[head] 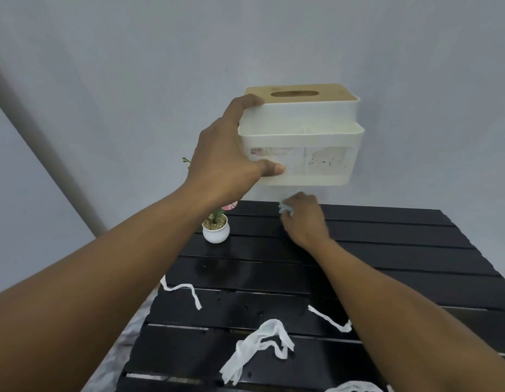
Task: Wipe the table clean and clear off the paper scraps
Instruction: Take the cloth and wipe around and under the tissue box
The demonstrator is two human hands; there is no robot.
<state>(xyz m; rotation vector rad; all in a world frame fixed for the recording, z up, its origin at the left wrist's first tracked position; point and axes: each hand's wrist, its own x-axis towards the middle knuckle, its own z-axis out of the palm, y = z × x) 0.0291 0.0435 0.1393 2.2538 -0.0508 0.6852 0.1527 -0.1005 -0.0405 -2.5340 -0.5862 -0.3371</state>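
Two bare forearms fill the foreground, reaching away from the camera over a black slatted table [387,250]. Torn white paper scraps lie on its near half: the biggest scrap [257,349] is a twisted, looping strip whose long axis runs from the near left up toward the far right; a thin curled strip [183,291] lies at the left edge, running mostly left to right with its right end hooking toward the camera; another thin strip [329,319] slants from far left to near right and disappears under the right forearm; a further bit [350,387] shows at the bottom edge. Small water drops dot the slats among them. At the far edge of the table the right hand [305,222] is pressed down, fingers curled tightly around a small crumpled wad of tissue [285,209] that peeks out at the fingertips. The left hand [226,154] is spread wide and grips the left end of a white tissue box [302,137] with a wooden lid, thumb on its front face and fingers over the top corner, holding it in the air above the table, long axis left to right. Below that hand, a small white potted plant [216,230] stands on the table near its far left corner. Behind is a plain pale wall [132,66].
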